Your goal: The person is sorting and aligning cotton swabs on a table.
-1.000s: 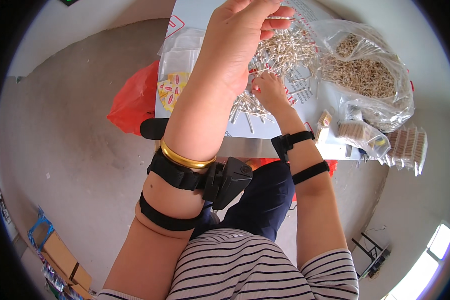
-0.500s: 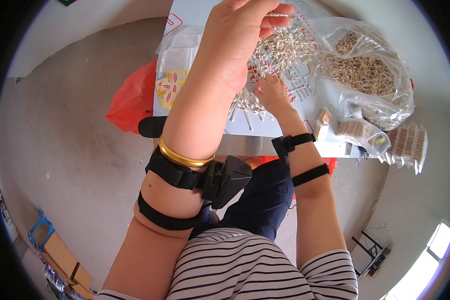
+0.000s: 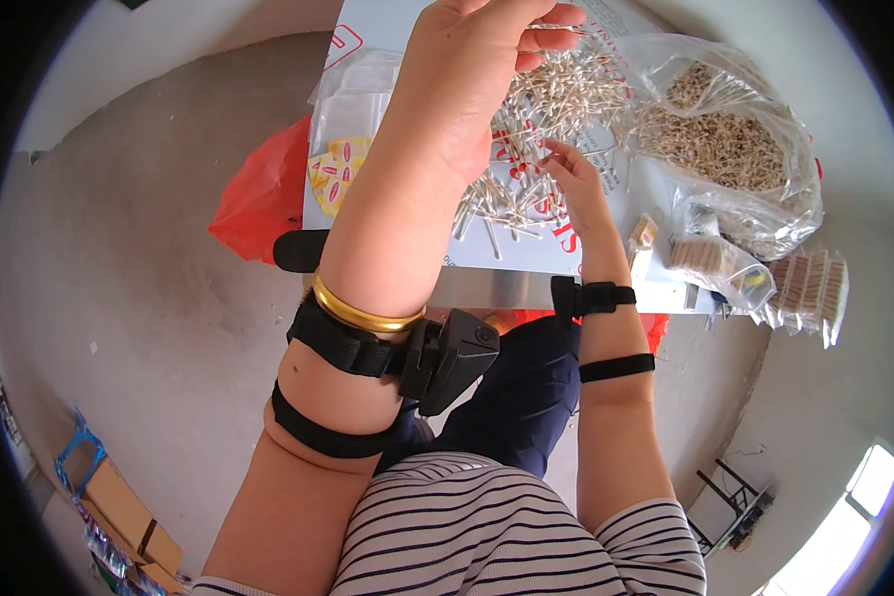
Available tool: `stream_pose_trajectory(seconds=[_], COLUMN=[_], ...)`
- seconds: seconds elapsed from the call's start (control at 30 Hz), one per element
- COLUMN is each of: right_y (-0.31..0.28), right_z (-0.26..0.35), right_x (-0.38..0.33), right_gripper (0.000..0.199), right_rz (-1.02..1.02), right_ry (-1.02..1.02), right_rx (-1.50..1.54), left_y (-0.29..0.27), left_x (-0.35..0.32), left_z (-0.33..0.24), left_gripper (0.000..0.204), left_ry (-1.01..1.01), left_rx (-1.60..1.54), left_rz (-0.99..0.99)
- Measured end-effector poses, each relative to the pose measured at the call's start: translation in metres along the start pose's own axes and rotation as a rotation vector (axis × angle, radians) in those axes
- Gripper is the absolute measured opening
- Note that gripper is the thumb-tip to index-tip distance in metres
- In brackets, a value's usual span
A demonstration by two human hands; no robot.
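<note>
A red bag (image 3: 258, 194) hangs off the tabletop (image 3: 487, 283) edge. The left hand (image 3: 472, 74), raised, seems to pinch a thin stick (image 3: 556, 28) (small, partly hidden). The right hand (image 3: 574, 177), fingers bent, touches the pile of sticks (image 3: 556, 99); a clear bag (image 3: 735, 149) lies beside

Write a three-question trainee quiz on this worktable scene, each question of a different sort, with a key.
1. True or false: the left hand is raised above the loose pile of thin white sticks.
2. What does the right hand touch: A) the red plastic bag, B) the white sticks, C) the clear plastic bag of tan pieces?
3. Fill in: the gold bangle sits on the ___ wrist.

Key: 1 true; 2 B; 3 left.
</note>
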State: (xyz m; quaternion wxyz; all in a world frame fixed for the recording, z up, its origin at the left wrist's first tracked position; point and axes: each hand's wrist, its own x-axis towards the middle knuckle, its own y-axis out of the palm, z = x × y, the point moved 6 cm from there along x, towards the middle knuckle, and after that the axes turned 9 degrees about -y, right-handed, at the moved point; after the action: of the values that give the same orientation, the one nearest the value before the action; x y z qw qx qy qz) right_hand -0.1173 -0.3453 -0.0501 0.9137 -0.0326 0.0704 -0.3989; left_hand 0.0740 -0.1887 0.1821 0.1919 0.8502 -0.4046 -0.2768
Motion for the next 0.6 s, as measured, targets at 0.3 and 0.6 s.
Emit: stream_pose_trajectory(seconds=[0.3,0.6], right_y=[-0.033,0.009], right_z=[-0.028,-0.031], right_x=[-0.056,-0.069], right_gripper=[0.018,0.024], right_rz=[-0.132,-0.108], right_ry=[0.110,0.131], right_rx=[-0.282,-0.779], left_y=[0.004,0.002], left_x=[-0.002,-0.001], left_z=[-0.001,0.001], left_gripper=[0.028,0.028], left_ry=[-0.012,0.028], left_rx=[0.018,-0.020], left_rz=[-0.014,0.008])
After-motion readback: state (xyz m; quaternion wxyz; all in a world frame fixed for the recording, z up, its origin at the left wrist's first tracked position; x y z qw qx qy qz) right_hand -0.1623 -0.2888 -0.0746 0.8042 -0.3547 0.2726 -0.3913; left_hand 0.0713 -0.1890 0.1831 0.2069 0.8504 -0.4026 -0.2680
